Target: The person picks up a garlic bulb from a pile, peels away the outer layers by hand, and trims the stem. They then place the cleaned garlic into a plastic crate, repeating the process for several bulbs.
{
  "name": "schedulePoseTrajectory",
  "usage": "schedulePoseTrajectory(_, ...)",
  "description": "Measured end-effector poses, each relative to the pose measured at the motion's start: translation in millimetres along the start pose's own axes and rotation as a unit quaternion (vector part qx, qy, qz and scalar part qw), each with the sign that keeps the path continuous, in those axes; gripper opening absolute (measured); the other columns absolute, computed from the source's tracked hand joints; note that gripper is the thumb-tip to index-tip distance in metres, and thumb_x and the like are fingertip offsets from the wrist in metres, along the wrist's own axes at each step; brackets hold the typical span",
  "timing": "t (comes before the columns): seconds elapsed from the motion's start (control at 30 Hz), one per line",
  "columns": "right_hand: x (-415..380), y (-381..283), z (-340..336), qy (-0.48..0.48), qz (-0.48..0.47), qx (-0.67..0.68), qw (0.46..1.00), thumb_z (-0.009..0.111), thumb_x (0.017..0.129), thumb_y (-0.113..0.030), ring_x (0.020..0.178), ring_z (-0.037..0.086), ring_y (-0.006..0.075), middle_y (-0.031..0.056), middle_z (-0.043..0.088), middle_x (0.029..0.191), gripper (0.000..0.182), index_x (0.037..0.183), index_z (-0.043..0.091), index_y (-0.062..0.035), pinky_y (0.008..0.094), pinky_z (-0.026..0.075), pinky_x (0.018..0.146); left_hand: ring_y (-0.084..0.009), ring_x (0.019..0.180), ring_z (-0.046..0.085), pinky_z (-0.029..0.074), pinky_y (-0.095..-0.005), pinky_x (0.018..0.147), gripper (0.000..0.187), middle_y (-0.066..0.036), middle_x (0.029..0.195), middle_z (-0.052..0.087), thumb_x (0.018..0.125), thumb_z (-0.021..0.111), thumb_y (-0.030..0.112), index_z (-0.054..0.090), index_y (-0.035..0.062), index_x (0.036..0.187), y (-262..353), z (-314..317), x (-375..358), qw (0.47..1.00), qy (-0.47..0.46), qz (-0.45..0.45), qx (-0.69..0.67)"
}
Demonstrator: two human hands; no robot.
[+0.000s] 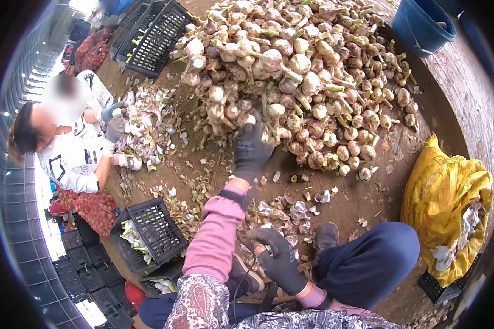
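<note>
nearest, the gloved right hand (pixel 281 260) is curled beside a bent knee (pixel 381 255); whether it grips anything, i cannot tell. beyond lie papery peelings (pixel 299 213). farther, the gloved left hand (pixel 251 151) touches the near face of the garlic heap (pixel 307 71), its grip hidden. lifting loose front bulbs (pixel 247 119) singly should prevent sliding.
</note>
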State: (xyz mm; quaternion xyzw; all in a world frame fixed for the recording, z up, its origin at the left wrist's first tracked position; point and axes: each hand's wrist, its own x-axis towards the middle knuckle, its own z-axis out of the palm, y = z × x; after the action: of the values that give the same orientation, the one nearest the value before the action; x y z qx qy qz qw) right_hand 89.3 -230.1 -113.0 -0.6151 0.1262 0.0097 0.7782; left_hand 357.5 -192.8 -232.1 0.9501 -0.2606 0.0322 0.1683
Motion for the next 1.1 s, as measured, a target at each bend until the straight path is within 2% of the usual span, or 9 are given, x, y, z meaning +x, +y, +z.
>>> schedulePoseTrajectory(0.07, 0, 1, 0, 0.005, -0.003, 0.003, 1.0, 0.057, 0.091, -0.004, 0.112, 0.06, 0.0311, 0.013, 0.065, 0.117, 0.032, 0.121, 0.064, -0.0059, 0.042, 0.047, 0.099, -0.0406, 0.107, 0.057, 0.046, -0.0515, 0.095, 0.051, -0.019, 0.117, 0.056, 0.075, 0.075, 0.026, 0.056, 0.0036, 0.116, -2, -6, -8, 0.999, 0.003, 0.052, -0.001)
schedulePoseTrajectory(0.2, -1, -4, 0, 0.004, 0.003, 0.004, 1.0, 0.057, 0.091, -0.005, 0.112, 0.061, 0.0311, 0.0126, 0.065, 0.117, 0.031, 0.121, 0.064, -0.006, 0.042, 0.046, 0.1, -0.0415, 0.139, 0.04, 0.029, -0.0485, 0.12, 0.073, -0.02, 0.146, 0.049, 0.081, 0.07, 0.035, 0.049, 0.0039, 0.144, -23, 4, 30, 0.994, 0.032, 0.067, 0.074)
schedulePoseTrajectory(0.33, 0, 4, 2, 0.011, 0.011, -0.022, 1.0, 0.056, 0.092, -0.006, 0.112, 0.06, 0.0326, 0.0136, 0.065, 0.118, 0.031, 0.122, 0.064, -0.0062, 0.0421, 0.046, 0.101, -0.036, 0.152, 0.022, 0.012, -0.0456, 0.126, 0.076, -0.02, 0.158, 0.037, 0.086, 0.062, 0.038, 0.041, 0.0049, 0.152, -2, 17, 66, 0.96, -0.201, -0.033, 0.191)
schedulePoseTrajectory(0.53, 6, 0, 0, 0.01, -0.002, 0.004, 1.0, 0.057, 0.089, -0.007, 0.113, 0.06, 0.033, 0.0135, 0.065, 0.117, 0.035, 0.123, 0.065, -0.007, 0.0419, 0.047, 0.1, -0.0446, 0.145, 0.032, 0.031, -0.0595, 0.115, 0.067, -0.021, 0.137, 0.06, 0.078, 0.065, 0.032, 0.054, 0.0094, 0.14, -6, 26, 38, 0.954, -0.249, -0.094, 0.141)
schedulePoseTrajectory(0.7, 0, 1, -1, -0.001, 0.018, 0.003, 1.0, 0.058, 0.088, -0.008, 0.111, 0.062, 0.0315, 0.0135, 0.066, 0.116, 0.034, 0.121, 0.065, -0.0059, 0.0416, 0.047, 0.1, -0.0436, 0.145, 0.03, 0.032, -0.0649, 0.111, 0.07, -0.013, 0.151, 0.045, 0.08, 0.064, 0.034, 0.048, 0.0156, 0.146, -14, 39, -52, 0.95, -0.278, -0.093, 0.111)
schedulePoseTrajectory(0.83, -2, -2, 0, 0.001, 0.026, 0.03, 0.999, 0.058, 0.087, -0.006, 0.115, 0.062, 0.0306, 0.0128, 0.067, 0.117, 0.034, 0.12, 0.065, -0.005, 0.0413, 0.046, 0.104, -0.0348, 0.14, 0.042, 0.018, -0.0493, 0.124, 0.052, -0.014, 0.15, 0.049, 0.091, 0.064, 0.034, 0.054, 0.017, 0.139, -30, 46, -129, 0.965, -0.211, -0.071, -0.14)
schedulePoseTrajectory(0.93, -1, -5, -1, -0.01, 0.032, 0.026, 0.999, 0.057, 0.087, -0.005, 0.117, 0.061, 0.0312, 0.0128, 0.066, 0.12, 0.036, 0.122, 0.064, -0.0051, 0.0419, 0.045, 0.106, -0.0322, 0.124, 0.056, 0.027, -0.0472, 0.119, 0.034, -0.011, 0.13, 0.065, 0.093, 0.063, 0.031, 0.065, 0.0142, 0.123, -29, 31, -126, 0.988, -0.127, 0.042, -0.08)
schedulePoseTrajectory(1.0, -2, -1, -1, -0.005, -0.006, -0.002, 1.0, 0.055, 0.088, -0.004, 0.116, 0.061, 0.0308, 0.0134, 0.065, 0.121, 0.036, 0.123, 0.063, -0.0056, 0.0412, 0.046, 0.105, -0.0259, 0.093, 0.064, 0.048, -0.0408, 0.085, 0.019, -0.007, 0.098, 0.068, 0.095, 0.061, 0.027, 0.069, 0.01, 0.097, -28, 12, -100, 0.969, -0.13, -0.146, -0.153)
schedulePoseTrajectory(1.1, -2, -1, 1, -0.004, 0.012, 0.016, 1.0, 0.054, 0.087, -0.003, 0.116, 0.06, 0.031, 0.0125, 0.064, 0.12, 0.037, 0.123, 0.063, -0.0053, 0.0413, 0.044, 0.106, -0.0328, 0.095, 0.064, 0.051, -0.0432, 0.085, 0.022, -0.014, 0.101, 0.068, 0.092, 0.065, 0.026, 0.07, 0.0083, 0.104, -49, 7, -67, 0.974, 0.103, -0.136, -0.147)
